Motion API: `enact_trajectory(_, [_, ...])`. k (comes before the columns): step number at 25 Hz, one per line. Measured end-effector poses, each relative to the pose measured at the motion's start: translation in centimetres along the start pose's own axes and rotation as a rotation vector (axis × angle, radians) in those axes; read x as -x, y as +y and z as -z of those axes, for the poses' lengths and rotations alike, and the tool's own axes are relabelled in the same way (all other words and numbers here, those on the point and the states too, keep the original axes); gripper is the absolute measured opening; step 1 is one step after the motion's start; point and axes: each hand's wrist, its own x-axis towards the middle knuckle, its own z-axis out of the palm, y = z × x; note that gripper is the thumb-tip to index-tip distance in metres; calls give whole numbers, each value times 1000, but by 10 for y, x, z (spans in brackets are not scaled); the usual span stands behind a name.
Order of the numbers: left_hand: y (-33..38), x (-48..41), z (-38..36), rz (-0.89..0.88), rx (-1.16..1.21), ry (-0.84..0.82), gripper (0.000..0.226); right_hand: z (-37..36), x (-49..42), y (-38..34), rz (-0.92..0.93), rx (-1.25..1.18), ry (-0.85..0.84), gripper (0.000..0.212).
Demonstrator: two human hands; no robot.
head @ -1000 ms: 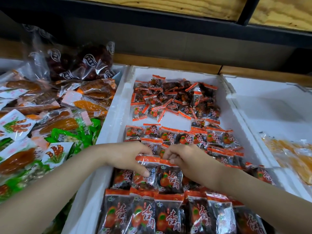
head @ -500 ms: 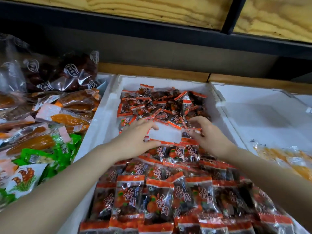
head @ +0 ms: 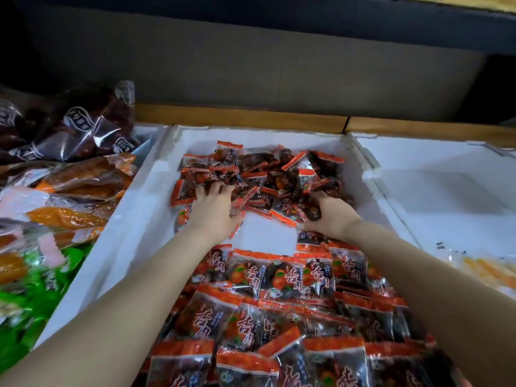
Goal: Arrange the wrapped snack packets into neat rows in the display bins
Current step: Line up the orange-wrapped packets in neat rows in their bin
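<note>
Two hands (head: 215,212) (head: 333,217) outstretched, fingers (head: 208,191) in loose packets (head: 279,177)

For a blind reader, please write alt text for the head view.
Two hands work in a white bin: the left hand lies spread on a loose pile of snack packets, the right hand grips its edge. Neat rows fill the near end.

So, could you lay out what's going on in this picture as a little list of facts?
Place: white foam bin, the middle of three
Far end: loose heap of red-and-black packets
Near end: same packets in overlapping rows
Between them: bare strip of bin floor
Left hand: fingers spread on the heap's left side
Right hand: at the heap's right edge, fingers hidden
Neighbours: orange and green packets on the left; yellow packets on the right
</note>
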Motion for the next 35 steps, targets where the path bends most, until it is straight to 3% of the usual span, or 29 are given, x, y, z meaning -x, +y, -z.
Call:
enact_trajectory(4, [-5,5,-2,-39,241,243,29,6,8,-6,84,31,85,35])
enact_trajectory(9, [-1,31,30,-60,404,380,4,30,30,-16,80,-138,229,25])
enact_trajectory(10, [2,40,38,-41,438,389,10,36,38,-22,111,-190,275,23])
enact_trajectory(14, [14,80,49,78,883,207,15,50,85,-59,317,-438,480,23])
enact_trajectory(19, [29,129,64,247,1545,-89,21,41,138,-88,628,-488,367,23])
enact_trajectory(25, [19,169,80,313,1784,-206,34,50,174,-99,773,-537,282,43])
enact_trajectory(27, [19,174,83,317,1766,-153,39,54,180,-108,728,-558,297,43])
enact_trajectory(29, [19,178,88,310,1735,-31,36,53,184,-115,571,-658,293,41])
enact_trajectory(32, [17,183,95,295,1741,128,33,56,191,-134,121,-1069,59,10])
enact_trajectory(33, [16,186,96,274,1723,154,35,56,193,-141,24,-1206,-41,13])
enact_trajectory(35, [10,193,93,208,1665,167,41,57,200,-150,9,-1337,-172,19])
